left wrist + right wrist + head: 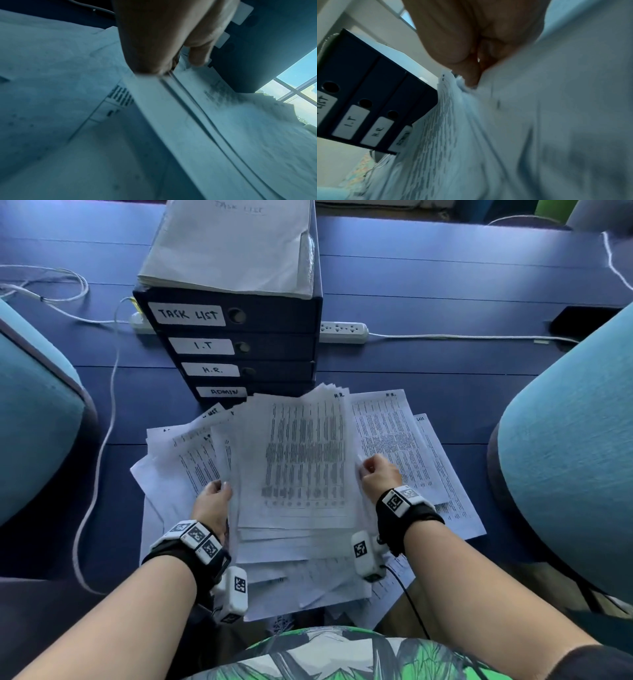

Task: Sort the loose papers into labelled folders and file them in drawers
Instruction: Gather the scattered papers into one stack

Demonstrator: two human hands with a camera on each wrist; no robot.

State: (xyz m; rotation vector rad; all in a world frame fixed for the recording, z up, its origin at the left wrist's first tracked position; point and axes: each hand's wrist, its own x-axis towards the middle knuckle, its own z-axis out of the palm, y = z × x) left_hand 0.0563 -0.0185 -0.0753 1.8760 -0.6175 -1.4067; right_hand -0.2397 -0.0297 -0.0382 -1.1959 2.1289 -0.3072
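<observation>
A stack of printed papers (301,460), its top sheet marked "H.R.", is held up over the loose papers (411,446) spread on the blue table (445,296). My left hand (214,501) grips the stack's left edge (171,108), thumb on top. My right hand (378,472) pinches the right edge (453,101) with curled fingers. Behind stands a dark blue drawer unit (239,344) with drawers labelled TASK LIST, I.T, H.R. and ADMIN, all closed. On top of it lies a grey folder (233,244) marked "TASK LIST".
Teal chairs flank me at the left (34,412) and right (575,446). A white power strip (342,332) and cables (96,440) lie on the table behind and left of the drawers. A black phone (582,320) rests at the far right.
</observation>
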